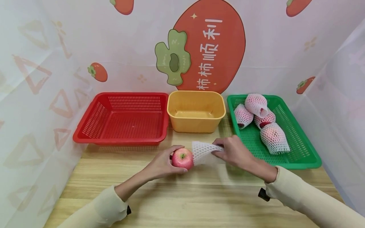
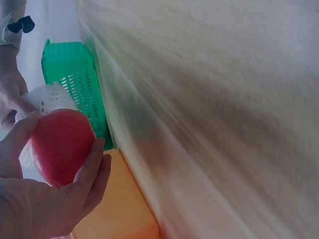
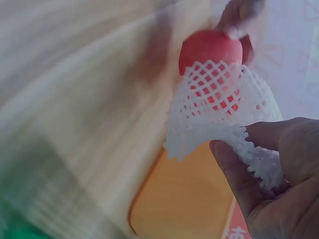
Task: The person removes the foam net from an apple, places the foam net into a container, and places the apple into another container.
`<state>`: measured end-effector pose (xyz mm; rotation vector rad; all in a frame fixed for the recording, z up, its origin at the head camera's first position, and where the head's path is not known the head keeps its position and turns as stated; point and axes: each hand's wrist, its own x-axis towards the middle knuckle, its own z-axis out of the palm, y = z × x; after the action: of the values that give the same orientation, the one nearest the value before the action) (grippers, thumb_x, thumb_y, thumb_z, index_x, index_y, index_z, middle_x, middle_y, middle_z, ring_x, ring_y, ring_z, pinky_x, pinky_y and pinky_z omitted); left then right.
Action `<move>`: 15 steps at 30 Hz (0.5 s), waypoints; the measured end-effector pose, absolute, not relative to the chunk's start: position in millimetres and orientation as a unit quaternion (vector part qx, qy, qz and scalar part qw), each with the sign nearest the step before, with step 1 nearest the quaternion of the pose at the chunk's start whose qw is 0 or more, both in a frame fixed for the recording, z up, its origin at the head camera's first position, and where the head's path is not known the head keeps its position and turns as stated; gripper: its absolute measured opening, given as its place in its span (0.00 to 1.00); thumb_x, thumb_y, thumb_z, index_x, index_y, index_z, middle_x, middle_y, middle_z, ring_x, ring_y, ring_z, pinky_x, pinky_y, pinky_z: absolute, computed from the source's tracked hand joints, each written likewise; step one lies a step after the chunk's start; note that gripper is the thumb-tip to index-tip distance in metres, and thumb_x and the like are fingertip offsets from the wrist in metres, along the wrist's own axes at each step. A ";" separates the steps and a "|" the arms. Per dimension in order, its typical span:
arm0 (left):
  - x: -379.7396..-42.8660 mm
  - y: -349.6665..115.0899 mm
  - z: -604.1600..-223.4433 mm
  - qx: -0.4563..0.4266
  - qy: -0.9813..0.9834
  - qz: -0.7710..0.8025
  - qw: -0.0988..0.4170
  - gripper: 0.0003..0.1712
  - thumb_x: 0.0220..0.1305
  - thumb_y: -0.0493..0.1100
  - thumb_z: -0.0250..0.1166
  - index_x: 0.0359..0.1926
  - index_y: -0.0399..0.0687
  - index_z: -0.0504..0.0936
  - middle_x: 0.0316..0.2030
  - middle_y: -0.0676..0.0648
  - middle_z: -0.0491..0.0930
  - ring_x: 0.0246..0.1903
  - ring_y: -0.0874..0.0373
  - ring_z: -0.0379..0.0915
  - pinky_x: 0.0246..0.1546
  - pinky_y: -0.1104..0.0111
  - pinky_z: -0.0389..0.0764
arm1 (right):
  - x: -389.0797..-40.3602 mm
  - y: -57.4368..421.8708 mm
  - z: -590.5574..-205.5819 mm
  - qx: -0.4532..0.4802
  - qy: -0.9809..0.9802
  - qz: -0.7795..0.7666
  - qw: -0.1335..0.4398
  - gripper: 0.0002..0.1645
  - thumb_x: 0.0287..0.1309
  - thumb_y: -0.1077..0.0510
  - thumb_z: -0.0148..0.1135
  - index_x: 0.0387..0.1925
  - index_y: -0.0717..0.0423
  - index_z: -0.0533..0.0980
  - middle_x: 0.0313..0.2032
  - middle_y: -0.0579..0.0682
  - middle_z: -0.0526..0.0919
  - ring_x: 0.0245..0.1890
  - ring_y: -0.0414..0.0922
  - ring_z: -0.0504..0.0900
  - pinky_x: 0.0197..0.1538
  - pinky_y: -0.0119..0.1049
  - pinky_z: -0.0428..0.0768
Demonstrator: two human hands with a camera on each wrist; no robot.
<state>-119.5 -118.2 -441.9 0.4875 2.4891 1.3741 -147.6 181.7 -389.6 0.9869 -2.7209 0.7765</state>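
Observation:
A red apple point(image 1: 182, 159) is gripped by my left hand point(image 1: 164, 163), thumb and fingers around its sides, above the table in the head view. In the left wrist view the apple point(image 2: 62, 144) shows bare skin between thumb and fingers. My right hand point(image 1: 234, 152) pinches one end of a white foam net sleeve point(image 1: 201, 151). The sleeve's other end reaches the apple's right side. In the right wrist view the foam net point(image 3: 212, 99) spreads in front of the lower part of the apple point(image 3: 212, 47), and thumb and finger pinch its near rim.
At the back left stands a red basket point(image 1: 119, 141) with nothing seen inside. A yellow bin point(image 1: 196, 125) stands at the back middle. To the right, a green basket point(image 1: 296, 126) holds several net-wrapped apples point(image 1: 274, 136). Printed cloth walls point(image 1: 137, 57) enclose the wooden table point(image 1: 182, 202).

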 end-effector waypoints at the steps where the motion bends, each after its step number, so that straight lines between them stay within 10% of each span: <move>1: -119.3 -119.9 -440.1 0.167 0.858 0.470 0.125 0.49 0.49 0.52 0.86 0.71 0.46 0.76 0.58 0.48 0.83 0.53 0.55 0.82 0.54 0.60 0.83 | -149.7 183.7 -386.2 0.324 -0.906 0.261 0.075 0.06 0.53 0.63 0.81 0.32 0.55 0.88 0.27 0.43 0.89 0.24 0.33 0.80 0.29 0.32 0.80; 15: -123.5 -144.8 -397.9 0.157 0.874 0.450 0.090 0.49 0.50 0.53 0.86 0.70 0.47 0.74 0.59 0.47 0.83 0.54 0.51 0.81 0.52 0.58 0.87 | -186.5 197.8 -330.1 0.234 -0.927 0.279 0.089 0.15 0.57 0.61 0.80 0.43 0.65 0.88 0.39 0.60 0.91 0.30 0.51 0.88 0.33 0.46 0.90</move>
<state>-123.5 -144.8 -397.9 0.4671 2.6004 1.3393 -186.5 197.8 -330.1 0.6976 -2.7582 0.8291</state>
